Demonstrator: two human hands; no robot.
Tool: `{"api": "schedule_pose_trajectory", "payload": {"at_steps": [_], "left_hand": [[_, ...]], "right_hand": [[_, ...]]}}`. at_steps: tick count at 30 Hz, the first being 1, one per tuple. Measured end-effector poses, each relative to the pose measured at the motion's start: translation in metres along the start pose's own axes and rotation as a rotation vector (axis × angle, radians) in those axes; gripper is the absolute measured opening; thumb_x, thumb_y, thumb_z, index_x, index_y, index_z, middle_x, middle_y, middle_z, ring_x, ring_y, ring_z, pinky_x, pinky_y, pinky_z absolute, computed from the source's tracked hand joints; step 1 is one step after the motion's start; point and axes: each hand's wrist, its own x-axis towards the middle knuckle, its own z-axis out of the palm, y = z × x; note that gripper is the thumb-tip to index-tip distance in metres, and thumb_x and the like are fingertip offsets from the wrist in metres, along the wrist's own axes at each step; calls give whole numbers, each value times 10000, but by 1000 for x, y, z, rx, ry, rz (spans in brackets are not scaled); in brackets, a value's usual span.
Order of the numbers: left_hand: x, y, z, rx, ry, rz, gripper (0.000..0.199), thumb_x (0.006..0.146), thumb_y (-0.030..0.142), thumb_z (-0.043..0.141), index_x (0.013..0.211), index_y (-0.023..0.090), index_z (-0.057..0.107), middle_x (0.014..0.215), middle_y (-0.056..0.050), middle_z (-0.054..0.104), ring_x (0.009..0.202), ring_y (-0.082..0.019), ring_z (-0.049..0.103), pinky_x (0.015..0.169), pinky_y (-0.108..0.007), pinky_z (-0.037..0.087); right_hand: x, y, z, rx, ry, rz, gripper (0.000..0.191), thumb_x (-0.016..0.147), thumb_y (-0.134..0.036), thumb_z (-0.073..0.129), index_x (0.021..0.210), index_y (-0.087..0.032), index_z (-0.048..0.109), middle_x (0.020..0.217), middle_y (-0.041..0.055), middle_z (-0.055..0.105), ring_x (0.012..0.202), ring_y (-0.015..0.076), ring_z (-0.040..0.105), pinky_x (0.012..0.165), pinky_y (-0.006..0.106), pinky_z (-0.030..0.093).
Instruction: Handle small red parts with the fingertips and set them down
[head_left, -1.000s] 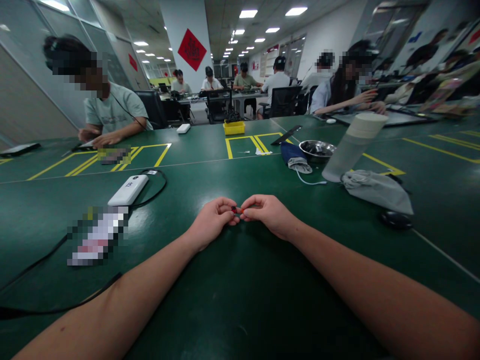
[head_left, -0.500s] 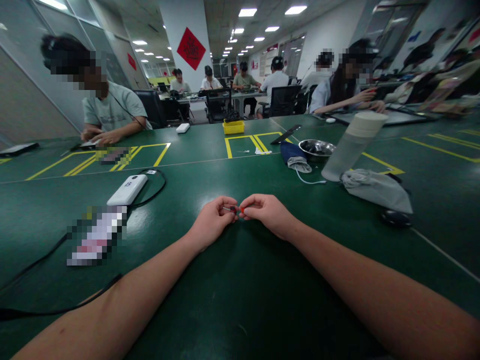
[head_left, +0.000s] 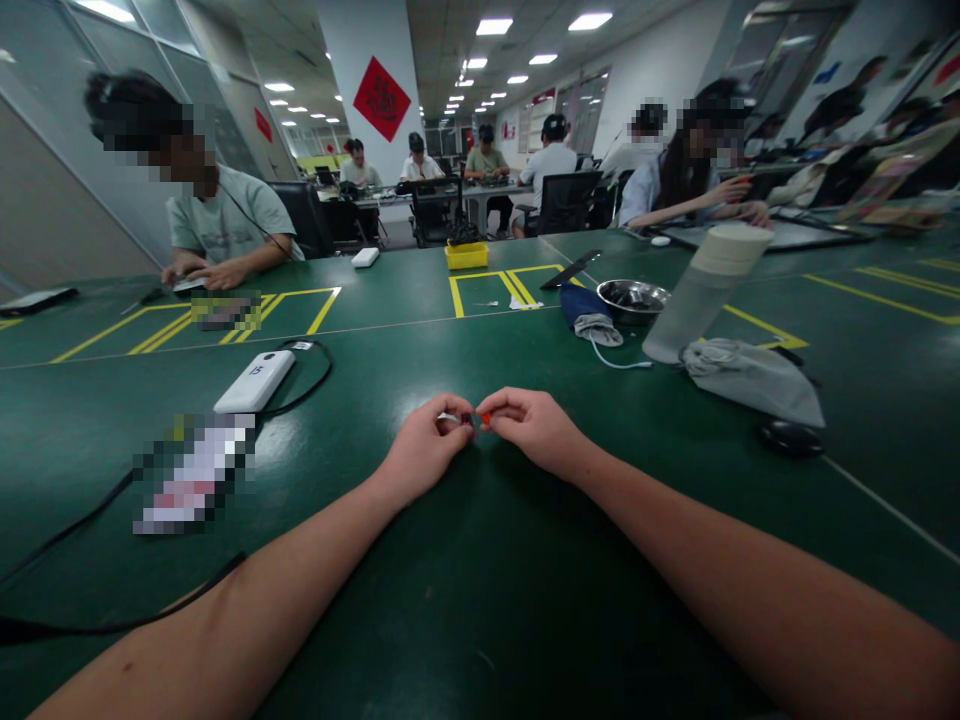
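Observation:
Above the middle of the green table (head_left: 495, 560), my two hands face each other with their fingertips a small gap apart. My left hand (head_left: 429, 440) pinches a small dark red piece (head_left: 467, 419) between thumb and fingers. A small orange piece (head_left: 486, 419) is in the closed fingertips of my right hand (head_left: 536, 425). Both pieces are mostly covered by the fingers and too small for me to tell their kind.
To the left lie a white power bank (head_left: 256, 381) with a black cable and a blurred-out phone (head_left: 196, 475). On the right are a steel bowl (head_left: 634, 297), a tilted-looking bottle (head_left: 705, 295), a grey pouch (head_left: 754, 380) and a black mouse (head_left: 791, 438). A yellow box (head_left: 466, 256) stands farther back.
The fingertips of my two hands have drawn slightly apart, and a little more of the orange piece shows. The pale thin end seen earlier inside my left hand no longer shows.

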Motion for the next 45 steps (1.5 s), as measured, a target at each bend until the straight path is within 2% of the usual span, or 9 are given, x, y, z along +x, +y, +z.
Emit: {"api": "schedule_pose_trajectory", "payload": {"at_steps": [3, 9, 14, 18, 24, 31, 45], "left_hand": [[-1, 2, 0, -49, -14, 18, 277, 772, 221, 603, 1047, 191, 625, 829, -14, 670, 714, -139, 631, 653, -244, 469], [1, 0, 0, -145, -14, 2, 161, 757, 222, 637, 903, 156, 638, 833, -38, 695, 749, -141, 635, 697, -252, 477], [1, -3, 0, -222, 18, -19, 97, 742, 184, 640, 828, 148, 616, 846, -44, 702, 759, -135, 648, 717, -252, 493], [1, -3, 0, -266, 35, -26, 169, 749, 160, 620, 918, 152, 626, 812, -39, 705, 734, -135, 658, 733, -266, 509], [0, -1, -1, -320, 49, -57, 142, 750, 182, 642, 883, 135, 631, 813, -61, 716, 768, -152, 676, 744, -272, 522], [0, -3, -2, -312, 10, -58, 135, 765, 164, 636, 894, 137, 613, 830, -63, 718, 802, -152, 680, 758, -269, 517], [0, -1, -1, -234, -25, -32, 94, 782, 211, 640, 852, 155, 611, 765, -32, 708, 711, -126, 656, 681, -240, 495]], "right_hand": [[-1, -3, -1, 13, 52, 20, 159, 755, -184, 569, 889, -154, 650, 814, 48, 694, 804, 173, 669, 805, 332, 508], [-2, -4, -3, 82, 93, 89, 210, 713, -216, 655, 912, -163, 611, 799, 63, 712, 811, 199, 682, 801, 350, 510], [0, -1, -3, 32, 114, 37, 181, 704, -204, 655, 874, -147, 630, 829, 59, 694, 792, 180, 663, 764, 320, 500], [2, 0, -3, 80, 135, 8, 181, 694, -195, 664, 865, -141, 635, 841, 50, 679, 777, 156, 641, 759, 305, 489], [1, 3, -3, 150, 85, 18, 202, 688, -204, 687, 872, -143, 631, 859, 55, 682, 795, 159, 642, 794, 328, 489], [0, 2, -3, 125, 59, 52, 200, 677, -233, 710, 837, -139, 634, 840, 61, 687, 782, 172, 654, 771, 332, 497], [0, 2, -4, 139, 11, 77, 192, 678, -234, 721, 815, -129, 636, 814, 68, 695, 770, 186, 671, 770, 352, 513]]}}
